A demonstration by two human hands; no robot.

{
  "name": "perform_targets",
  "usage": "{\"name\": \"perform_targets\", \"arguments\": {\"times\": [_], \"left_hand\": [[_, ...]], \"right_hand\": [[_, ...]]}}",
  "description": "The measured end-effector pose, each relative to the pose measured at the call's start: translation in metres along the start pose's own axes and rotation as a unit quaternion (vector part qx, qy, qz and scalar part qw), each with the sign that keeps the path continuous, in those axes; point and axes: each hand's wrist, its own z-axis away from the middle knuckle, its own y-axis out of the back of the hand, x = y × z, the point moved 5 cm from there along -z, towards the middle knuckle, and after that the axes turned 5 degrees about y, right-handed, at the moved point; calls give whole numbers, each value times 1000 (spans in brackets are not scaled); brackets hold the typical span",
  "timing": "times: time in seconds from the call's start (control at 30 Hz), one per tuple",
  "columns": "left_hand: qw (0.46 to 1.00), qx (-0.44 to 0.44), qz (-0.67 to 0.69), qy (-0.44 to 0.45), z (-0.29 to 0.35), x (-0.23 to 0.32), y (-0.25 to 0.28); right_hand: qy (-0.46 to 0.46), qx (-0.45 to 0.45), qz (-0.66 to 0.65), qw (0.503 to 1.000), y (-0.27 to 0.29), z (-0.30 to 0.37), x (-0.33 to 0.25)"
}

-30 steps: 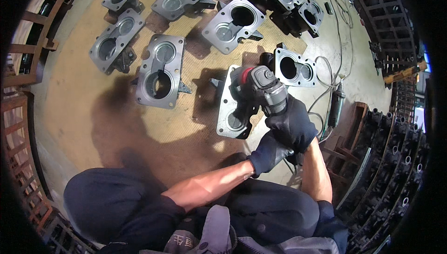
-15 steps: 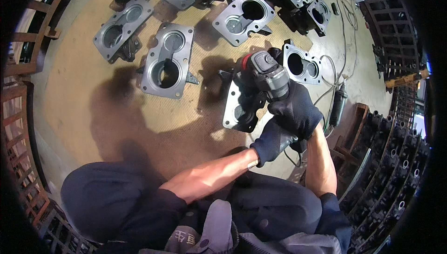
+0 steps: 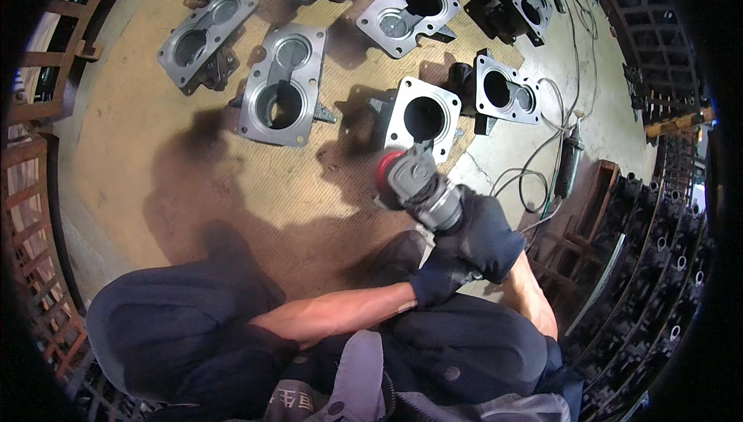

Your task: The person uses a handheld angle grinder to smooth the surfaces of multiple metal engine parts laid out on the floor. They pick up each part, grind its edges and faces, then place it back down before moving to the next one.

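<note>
Both of my hands wear dark gloves and are closed around an angle grinder point(image 3: 422, 186) with a red disc edge. My right hand point(image 3: 489, 232) grips its body behind the metal gear head. Lower and further left, my left hand point(image 3: 445, 273) wraps the rear of the tool. The grinder's head lies over the near end of a machined metal casting point(image 3: 451, 112), hiding that end; whether the disc touches it I cannot tell. The casting's flat silver face has bolt holes and a large round bore.
Several similar castings stand around, including one at left point(image 3: 258, 112), one behind point(image 3: 371, 16) and one at right point(image 3: 484, 105). A cable point(image 3: 522, 182) and another dark hand tool point(image 3: 570, 163) lie at right. Stacked dark parts point(image 3: 650, 267) and rusty metal crates point(image 3: 35, 190) flank the floor.
Both hands have drawn the grinder nearer to me and slightly left, from the far end of the casting to its near end. The large bore is now uncovered. The view has shifted slightly.
</note>
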Motion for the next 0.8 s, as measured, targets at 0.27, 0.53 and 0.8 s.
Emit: {"name": "perform_targets", "arguments": {"times": [0.27, 0.53, 0.8], "left_hand": [[998, -14, -13, 64, -29, 13, 6], [994, -36, -5, 105, 13, -3, -12], [995, -85, -22, 56, -25, 17, -1]], "right_hand": [[-52, 43, -96, 993, 33, -20, -21], [-52, -4, -76, 996, 3, 21, -17], [-59, 65, -93, 992, 27, -10, -16]]}}
